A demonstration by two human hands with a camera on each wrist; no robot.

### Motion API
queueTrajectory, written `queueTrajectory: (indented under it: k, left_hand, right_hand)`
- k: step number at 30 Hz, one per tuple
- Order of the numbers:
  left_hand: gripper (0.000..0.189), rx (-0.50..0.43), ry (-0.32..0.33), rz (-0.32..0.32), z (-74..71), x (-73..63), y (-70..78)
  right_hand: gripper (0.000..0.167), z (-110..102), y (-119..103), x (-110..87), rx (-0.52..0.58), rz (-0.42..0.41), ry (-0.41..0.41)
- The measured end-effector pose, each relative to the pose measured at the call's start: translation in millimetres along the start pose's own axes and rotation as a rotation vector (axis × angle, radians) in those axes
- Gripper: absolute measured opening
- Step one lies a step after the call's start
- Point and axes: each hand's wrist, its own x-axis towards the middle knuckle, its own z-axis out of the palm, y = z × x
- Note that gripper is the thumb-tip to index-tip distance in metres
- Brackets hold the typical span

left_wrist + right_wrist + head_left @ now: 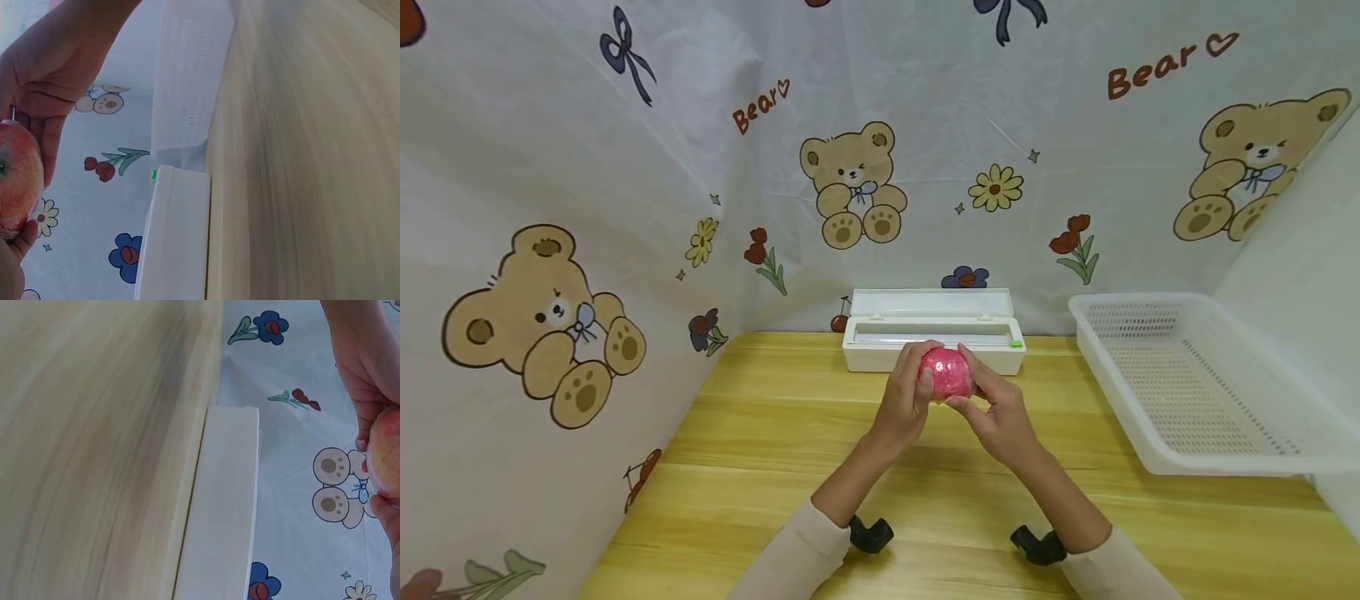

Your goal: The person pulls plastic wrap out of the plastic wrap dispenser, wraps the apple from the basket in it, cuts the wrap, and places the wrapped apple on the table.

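Both hands hold a red apple (946, 372) in the air above the table, in front of the white cling film dispenser (934, 360). The apple's surface is glossy, with clear film over it. My left hand (902, 404) grips its left side, fingers curled round the far side and thumb on the near face. On the opposite side my right hand (1003, 417) holds it between thumb and fingers. The stem end of the apple (17, 172) shows in the left wrist view. In the right wrist view only part of the apple (386, 453) is in frame.
The dispenser's lid (932, 302) stands up at the back, and a green slider (1016, 343) sits at its right end. A white perforated basket (1161, 450) lies on the right of the wooden table (760, 483). Bear-printed cloth (925, 100) hangs behind.
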Motion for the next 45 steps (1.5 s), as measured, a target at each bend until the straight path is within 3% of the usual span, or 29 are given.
queueTrajectory:
  k: [5, 9, 12, 16, 19, 21, 23, 28, 33, 39, 45]
  left_hand:
    - [0.055, 0.004, 0.021, -0.004, -1.3, 1.9, 1.9]
    - [0.052, -0.054, 0.042, -0.050, -2.2, -2.2, 2.0]
    - [0.048, -0.152, 0.048, -0.120, -2.4, -3.1, 1.3]
    - [0.048, -0.264, 0.045, -0.261, -4.6, 2.1, 2.3]
    - [0.052, -0.299, 0.007, -0.357, -9.5, 5.4, 8.1]
    - [0.053, -0.319, -0.023, -0.377, -11.6, 6.7, 8.5]
    - [0.054, -0.332, -0.054, -0.357, -13.5, 7.3, 8.3]
    - [0.060, -0.203, -0.114, -0.170, -11.4, 6.2, 0.5]
    - [0.057, -0.117, -0.078, -0.049, -7.7, 7.0, -1.6]
    - [0.049, -0.139, -0.019, -0.051, -5.1, 6.8, -0.4]
    - [0.052, -0.129, -0.022, -0.076, -4.0, 3.9, -0.2]
  right_hand:
    - [0.077, -2, -2, 2.0, -0.014, -0.020, 0.002]
    - [0.077, -2, -4, -0.5, -0.071, -0.009, -0.024]
    - [0.086, -6, -5, -0.6, -0.112, 0.000, -0.060]
    - [0.097, -12, -4, 4.4, -0.138, -0.042, -0.107]
    - [0.094, -14, -2, 5.9, -0.127, -0.092, -0.129]
    - [0.091, -14, 0, 6.4, -0.107, -0.107, -0.130]
    - [0.090, -15, 1, 6.5, -0.080, -0.089, -0.117]
    - [0.085, -15, 4, 5.2, 0.002, -0.015, -0.046]
    - [0.084, -14, 4, 6.2, 0.011, -0.005, -0.039]
    - [0.102, -15, 1, 6.8, -0.008, -0.008, -0.078]
    - [0.093, -13, 3, 4.7, -0.004, -0.049, -0.059]
